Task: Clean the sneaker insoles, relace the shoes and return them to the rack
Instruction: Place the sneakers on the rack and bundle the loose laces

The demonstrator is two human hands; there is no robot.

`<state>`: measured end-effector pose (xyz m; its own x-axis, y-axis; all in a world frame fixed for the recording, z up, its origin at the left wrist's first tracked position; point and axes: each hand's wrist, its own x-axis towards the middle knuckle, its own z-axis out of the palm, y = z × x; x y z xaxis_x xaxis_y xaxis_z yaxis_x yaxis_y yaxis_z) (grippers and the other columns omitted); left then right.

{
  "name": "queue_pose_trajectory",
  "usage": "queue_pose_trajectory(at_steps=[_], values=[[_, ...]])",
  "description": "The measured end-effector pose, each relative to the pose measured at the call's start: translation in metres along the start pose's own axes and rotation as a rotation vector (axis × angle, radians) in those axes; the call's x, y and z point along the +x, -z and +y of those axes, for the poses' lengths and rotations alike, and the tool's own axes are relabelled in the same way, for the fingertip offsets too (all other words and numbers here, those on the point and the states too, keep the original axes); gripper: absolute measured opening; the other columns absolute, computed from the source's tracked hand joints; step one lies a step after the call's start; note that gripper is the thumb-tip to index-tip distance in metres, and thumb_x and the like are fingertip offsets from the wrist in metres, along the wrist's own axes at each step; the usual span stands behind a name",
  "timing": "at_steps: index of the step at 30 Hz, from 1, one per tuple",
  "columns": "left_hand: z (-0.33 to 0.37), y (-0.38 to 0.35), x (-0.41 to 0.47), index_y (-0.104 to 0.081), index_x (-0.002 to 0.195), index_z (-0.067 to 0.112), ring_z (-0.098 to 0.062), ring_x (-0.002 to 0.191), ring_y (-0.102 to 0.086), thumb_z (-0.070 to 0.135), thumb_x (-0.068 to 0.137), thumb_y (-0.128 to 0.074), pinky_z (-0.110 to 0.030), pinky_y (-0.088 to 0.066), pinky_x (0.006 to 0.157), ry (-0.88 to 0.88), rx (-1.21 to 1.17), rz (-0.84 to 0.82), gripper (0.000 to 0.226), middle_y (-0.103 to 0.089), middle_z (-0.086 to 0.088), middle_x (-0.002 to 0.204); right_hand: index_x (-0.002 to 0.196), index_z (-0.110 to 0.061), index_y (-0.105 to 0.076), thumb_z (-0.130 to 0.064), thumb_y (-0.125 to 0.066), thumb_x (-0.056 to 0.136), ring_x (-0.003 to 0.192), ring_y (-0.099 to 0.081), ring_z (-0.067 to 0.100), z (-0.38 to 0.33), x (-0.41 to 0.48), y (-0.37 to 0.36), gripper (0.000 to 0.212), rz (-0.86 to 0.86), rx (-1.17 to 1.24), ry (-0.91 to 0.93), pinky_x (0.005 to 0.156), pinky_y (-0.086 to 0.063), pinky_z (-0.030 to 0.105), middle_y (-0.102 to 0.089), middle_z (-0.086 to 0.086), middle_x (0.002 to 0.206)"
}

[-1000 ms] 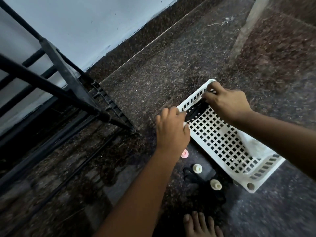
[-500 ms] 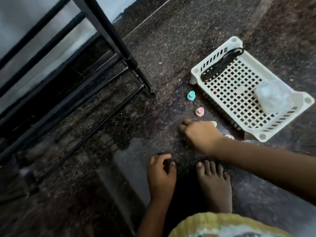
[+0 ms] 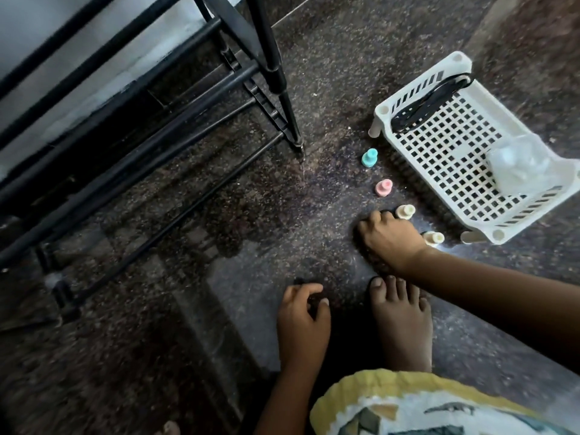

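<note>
- Two hands down near the dark speckled floor (image 3: pixel 314 89), with a bare foot (image 3: pixel 401 324) planted between the left hand and the right forearm.
- Left hand (image 3: pixel 303 318) low beside the foot, fingers curled in toward the thumb. Can't tell if it's pinching anything, way too dark under there.
- Right hand (image 3: pixel 389 243) knuckles-up on the floor just ahead of the toes, fingers bent under. Honestly can't tell whether it's gripping something or just resting.
- Black shoelace (image 3: pixel 430 101) bunched up inside the white plastic basket (image 3: pixel 383 109), lying along the far rim, well apart from both hands.
- Same basket also holding a crumpled clear plastic bag (image 3: pixel 518 164) toward the nearer end.
- Row of little pegs on the floor along the basket's left side: teal peg (image 3: pixel 369 157), pink peg (image 3: pixel 383 187), then first cream peg (image 3: pixel 405 211) just beside the right hand's fingertips, and second cream peg (image 3: pixel 433 238) tucked between that wrist and a basket foot.
- Black metal shoe rack (image 3: pixel 270 58) over on the left against the pale wall (image 3: pixel 47 26), nearest leg down on the floor and apart from the basket.
- Yellow-trimmed printed garment (image 3: pixel 392 400) poking in at the bottom edge.
</note>
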<state>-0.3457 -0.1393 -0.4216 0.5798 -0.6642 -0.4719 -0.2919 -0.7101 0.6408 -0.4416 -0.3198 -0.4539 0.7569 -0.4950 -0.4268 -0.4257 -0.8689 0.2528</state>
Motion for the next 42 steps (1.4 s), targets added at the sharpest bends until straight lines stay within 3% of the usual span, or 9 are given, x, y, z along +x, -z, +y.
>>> queue_pose_trajectory(at_steps=[4, 7, 10, 13, 17, 24, 31, 37, 42], values=[[0.008, 0.01, 0.008, -0.067, 0.095, 0.02, -0.014, 0.075, -0.059, 0.029, 0.075, -0.053, -0.03, -0.052, 0.075, -0.053, -0.048, 0.031, 0.026, -0.061, 0.0, 0.098, 0.116, -0.008, -0.051, -0.009, -0.035, 0.097, 0.104, -0.059, 0.03, 0.0, 0.001, 0.014, 0.024, -0.069, 0.225, -0.006, 0.078, -0.047, 0.035, -0.057, 0.013, 0.115], [0.019, 0.03, 0.008, -0.065, 0.099, 0.023, -0.004, 0.076, -0.057, 0.019, 0.084, -0.061, -0.026, -0.05, 0.076, -0.091, -0.071, 0.004, 0.016, -0.059, 0.006, 0.101, 0.085, -0.018, -0.049, -0.011, -0.051, 0.086, 0.09, -0.062, 0.031, -0.003, -0.006, 0.041, 0.007, 0.033, 0.594, -0.108, 0.067, -0.04, 0.032, -0.06, 0.007, 0.087], [0.034, 0.063, 0.0, -0.06, 0.109, 0.029, 0.003, 0.08, -0.053, 0.013, 0.086, -0.063, -0.015, -0.044, 0.071, -0.157, -0.053, -0.001, 0.029, -0.057, 0.01, 0.109, 0.066, -0.026, -0.049, -0.006, -0.066, 0.071, 0.067, -0.061, 0.015, 0.003, -0.02, 0.083, 0.027, 0.1, 0.996, -0.09, 0.057, -0.036, 0.023, -0.054, -0.009, 0.063], [0.055, 0.105, -0.018, -0.046, 0.128, 0.037, 0.0, 0.083, -0.054, 0.018, 0.087, -0.063, -0.009, -0.042, 0.065, -0.187, -0.061, -0.02, 0.048, -0.047, 0.021, 0.116, 0.067, -0.026, -0.061, 0.003, -0.077, 0.068, 0.053, -0.057, 0.001, 0.004, -0.043, 0.143, 0.033, 0.125, 1.342, -0.006, 0.054, -0.042, 0.009, -0.061, -0.009, 0.061], [0.088, 0.169, -0.062, -0.032, 0.135, 0.045, 0.003, 0.074, -0.057, 0.023, 0.085, -0.067, -0.006, -0.042, 0.06, -0.259, -0.11, 0.03, 0.064, -0.046, 0.018, 0.13, 0.077, -0.003, -0.068, 0.006, -0.075, 0.07, 0.051, -0.059, 0.012, -0.006, -0.087, 0.228, 0.014, 0.114, 1.754, 0.188, 0.052, -0.05, 0.018, -0.065, 0.005, 0.059], [0.14, 0.255, -0.17, -0.06, 0.1, 0.042, -0.039, 0.078, -0.063, 0.04, 0.07, -0.061, -0.052, -0.051, 0.073, -0.354, -0.345, 0.082, 0.029, -0.068, -0.021, 0.083, 0.077, -0.01, -0.071, -0.004, -0.077, 0.075, 0.058, -0.059, 0.012, -0.028, -0.173, 0.35, 0.008, 0.341, 1.666, 0.451, 0.058, -0.049, 0.027, -0.068, 0.006, 0.065], [0.152, 0.281, -0.262, -0.067, 0.081, 0.019, -0.003, 0.065, -0.063, -0.005, 0.084, -0.062, -0.018, -0.05, 0.063, -0.375, -0.667, 0.36, 0.025, -0.071, 0.006, 0.069, 0.076, -0.015, -0.072, -0.004, -0.073, 0.079, 0.059, -0.058, 0.006, -0.072, -0.241, 0.407, 0.012, 0.507, 1.583, 0.502, 0.058, -0.051, 0.025, -0.067, 0.0, 0.065], [0.133, 0.283, -0.271, -0.067, 0.073, 0.027, -0.005, 0.061, -0.064, 0.008, 0.078, -0.074, -0.017, -0.049, 0.057, -0.275, -0.674, 0.54, 0.02, -0.069, 0.009, 0.063, 0.076, -0.024, -0.067, -0.006, -0.069, 0.083, 0.068, -0.063, 0.015, -0.107, -0.251, 0.384, 0.02, 0.607, 1.769, 0.276, 0.066, -0.05, 0.029, -0.067, -0.001, 0.068], [0.122, 0.305, -0.265, -0.066, 0.072, 0.019, -0.003, 0.056, -0.053, 0.013, 0.077, -0.075, -0.012, -0.041, 0.053, -0.252, -0.669, 0.461, 0.012, -0.061, 0.005, 0.062, 0.089, -0.016, -0.067, -0.001, -0.057, 0.091, 0.077, -0.062, 0.009, -0.111, -0.241, 0.393, 0.019, 0.448, 1.832, 0.396, 0.071, -0.05, 0.02, -0.067, 0.0, 0.081]])
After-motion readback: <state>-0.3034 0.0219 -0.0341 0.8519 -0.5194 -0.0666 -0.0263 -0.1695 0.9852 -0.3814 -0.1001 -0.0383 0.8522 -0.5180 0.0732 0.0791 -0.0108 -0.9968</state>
